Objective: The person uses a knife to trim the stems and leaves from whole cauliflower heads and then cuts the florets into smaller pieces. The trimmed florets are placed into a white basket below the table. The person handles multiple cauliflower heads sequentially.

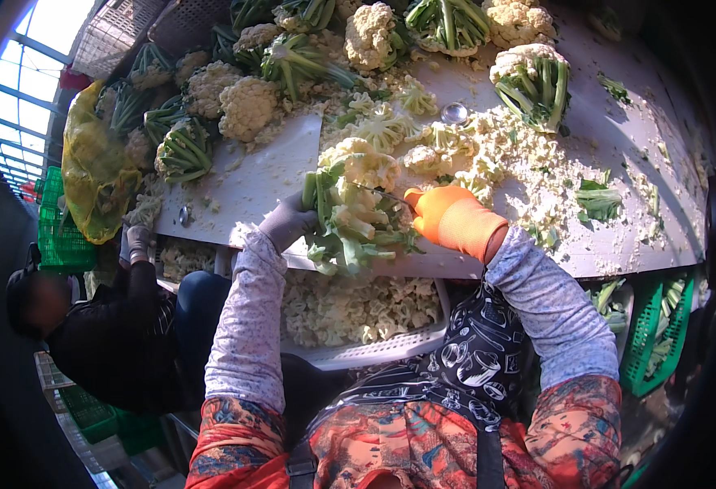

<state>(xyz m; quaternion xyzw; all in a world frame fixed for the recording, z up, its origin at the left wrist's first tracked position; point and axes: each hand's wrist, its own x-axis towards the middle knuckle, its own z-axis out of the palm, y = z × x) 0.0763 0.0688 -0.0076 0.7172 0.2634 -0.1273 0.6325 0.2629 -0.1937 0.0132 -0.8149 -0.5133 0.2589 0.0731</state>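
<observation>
My left hand (pixel 289 221), in a grey glove, grips a cauliflower head (pixel 358 202) by its thick green stem. Pale florets face away from me, and cut stalks and leaves hang over the table's near edge. In its orange glove, my right hand (pixel 446 217) is closed around a knife whose handle is mostly hidden. The thin dark knife blade (pixel 377 192) reaches left into the cauliflower among the florets. Loose cut florets (pixel 388 127) lie just beyond both hands on the white table (pixel 260 180).
Whole cauliflowers (pixel 248 107) are heaped at the back left. Crumbs (pixel 517 159) cover the right side. Below the edge sits a white crate (pixel 388 354) of florets; a green crate (pixel 633 360) stands right. Another person (pixel 120 330) works at left beside a yellow bag (pixel 92 171).
</observation>
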